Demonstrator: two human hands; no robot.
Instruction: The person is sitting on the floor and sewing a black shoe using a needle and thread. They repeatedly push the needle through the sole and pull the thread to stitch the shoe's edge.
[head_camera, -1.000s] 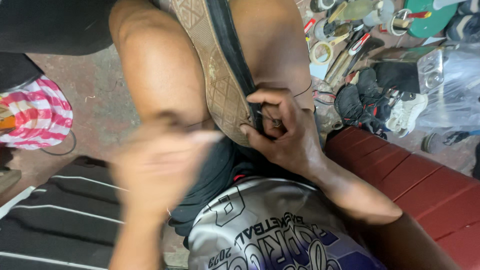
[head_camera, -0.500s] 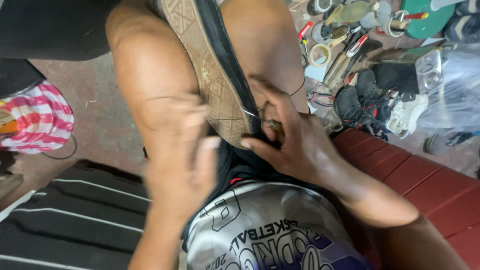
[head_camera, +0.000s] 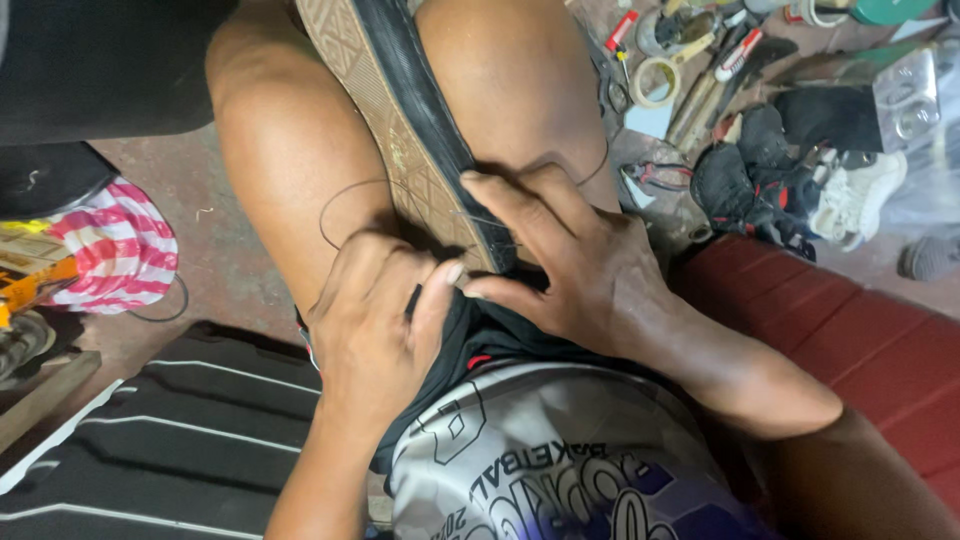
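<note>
Head view: both hands (head_camera: 560, 270) pinch ribbed rubber sole (head_camera: 400, 130).

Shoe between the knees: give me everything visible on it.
The shoe stands on edge between the person's bare knees, sole side showing: a tan, rubbery-looking outsole with a diamond tread and a black upper along its right edge. Its top runs out of frame. The right hand presses on the black edge; the left hand pinches by the sole. A thin dark thread loops from the seam.

Bare arms, black shorts (head_camera: 470, 330), grey printed jersey (head_camera: 540, 460)
</note>
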